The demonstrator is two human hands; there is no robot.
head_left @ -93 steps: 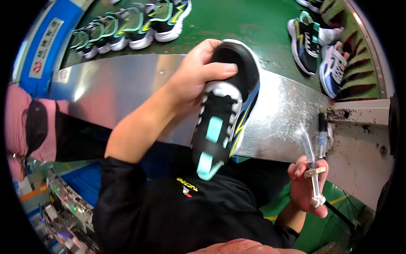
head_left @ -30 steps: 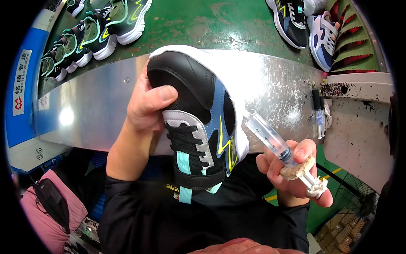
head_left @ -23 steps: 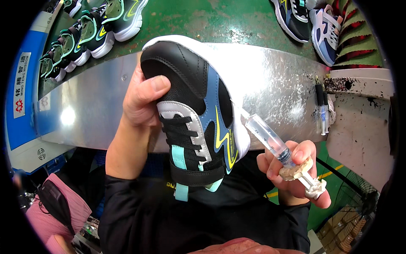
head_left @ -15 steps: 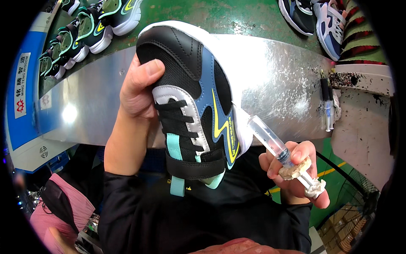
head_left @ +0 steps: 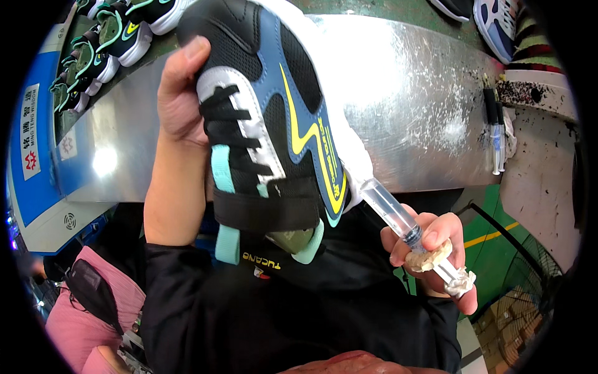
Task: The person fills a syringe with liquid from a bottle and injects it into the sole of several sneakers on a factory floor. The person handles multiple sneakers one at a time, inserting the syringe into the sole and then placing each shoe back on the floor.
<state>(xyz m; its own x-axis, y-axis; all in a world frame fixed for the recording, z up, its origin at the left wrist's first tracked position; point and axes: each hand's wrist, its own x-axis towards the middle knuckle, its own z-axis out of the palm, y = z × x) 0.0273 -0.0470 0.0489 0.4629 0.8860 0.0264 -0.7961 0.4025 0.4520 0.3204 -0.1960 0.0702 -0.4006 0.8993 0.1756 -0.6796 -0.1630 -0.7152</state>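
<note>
My left hand (head_left: 182, 103) grips a child's sneaker (head_left: 274, 118) by its toe end, thumb on the upper and the other fingers hidden behind it. The shoe is black and blue with yellow marks, black laces, mint tabs and a white sole. My right hand (head_left: 436, 243) is closed round a clear plastic syringe (head_left: 392, 212) with a dark plunger seal. Whitish wrapping covers its flange and plunger end. The syringe's tip end meets the white sole near the heel; the glare hides whether the tip touches.
Several similar sneakers (head_left: 103, 56) stand in rows at the far left. More shoes (head_left: 495, 25) sit at the far right. A shiny metal worktop (head_left: 423, 112) curves in front of me. Thin syringes (head_left: 496, 137) lie at its right edge. A fan (head_left: 529, 293) stands lower right.
The sneaker has moved up and left and turned slightly in my left hand. The syringe's contact place has shifted along the sole toward the heel, while my right hand has barely moved.
</note>
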